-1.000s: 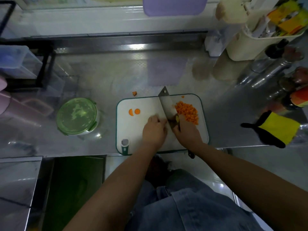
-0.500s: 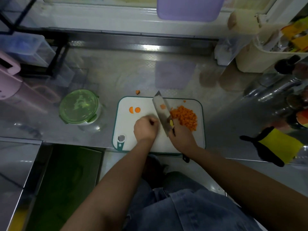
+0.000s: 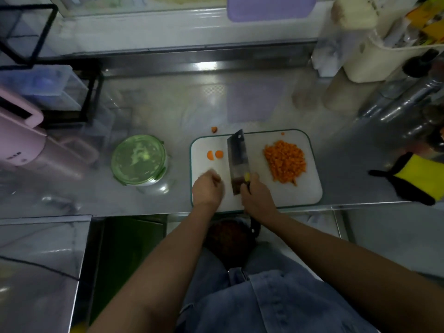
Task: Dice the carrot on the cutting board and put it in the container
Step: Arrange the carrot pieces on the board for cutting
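A white cutting board [image 3: 310, 188] with a green rim lies on the steel counter. A heap of diced carrot [image 3: 284, 161] sits on its right half. Two carrot slices [image 3: 215, 155] lie at its left, and one small piece [image 3: 214, 130] rests on the counter beyond the board. My right hand [image 3: 255, 194] grips the handle of a cleaver [image 3: 237, 161], whose blade points away across the middle of the board. My left hand [image 3: 207, 188] rests on the board's near left part with fingers curled; it is blurred. A round container with a green lid [image 3: 138, 159] stands left of the board.
A pink appliance [image 3: 21, 140] and a black rack with clear boxes [image 3: 45, 87] stand at the left. A yellow and black glove [image 3: 415, 181] lies at the right edge. Bottles [image 3: 408, 102] and a cream caddy [image 3: 374, 56] crowd the back right. The counter's front edge runs just below the board.
The cleaver has moved left, off the diced heap to the board's middle. My left hand has slid left toward the board's near left corner. The heap now lies uncovered.
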